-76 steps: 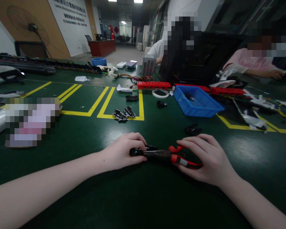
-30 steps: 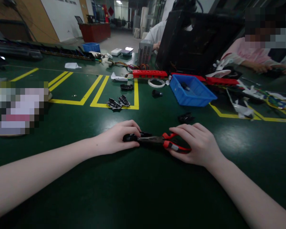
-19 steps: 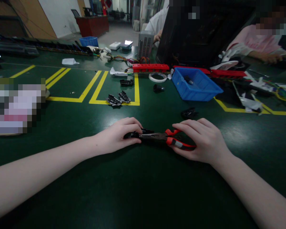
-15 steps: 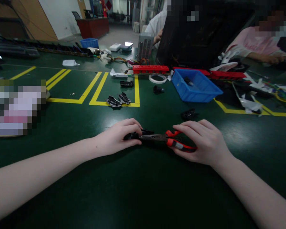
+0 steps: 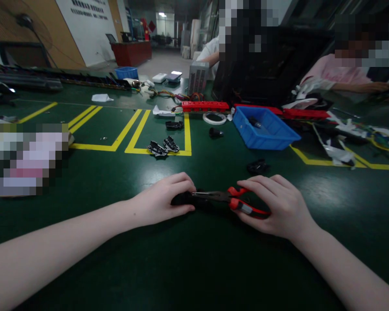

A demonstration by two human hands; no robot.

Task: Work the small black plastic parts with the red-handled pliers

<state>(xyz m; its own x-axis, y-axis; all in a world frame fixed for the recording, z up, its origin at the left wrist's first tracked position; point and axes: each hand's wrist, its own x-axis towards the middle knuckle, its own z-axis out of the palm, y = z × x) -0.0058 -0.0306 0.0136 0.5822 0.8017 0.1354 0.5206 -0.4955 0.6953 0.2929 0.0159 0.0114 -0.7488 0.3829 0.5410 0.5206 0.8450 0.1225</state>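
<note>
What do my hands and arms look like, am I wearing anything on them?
Both are bare: the left hand and right hand wear no gloves, and no ring, watch or bracelet shows. The forearms are uncovered to the picture's edge; no sleeve is in view.

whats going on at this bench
A person is working with both bare hands on a green table. The left hand pins a small black part down on the surface, while the right hand grips red-handled pliers whose nose reaches the part. Further back, more black parts lie on a yellow line and a blue bin stands to the right. Another person in a pink sleeve works across the table.
</note>
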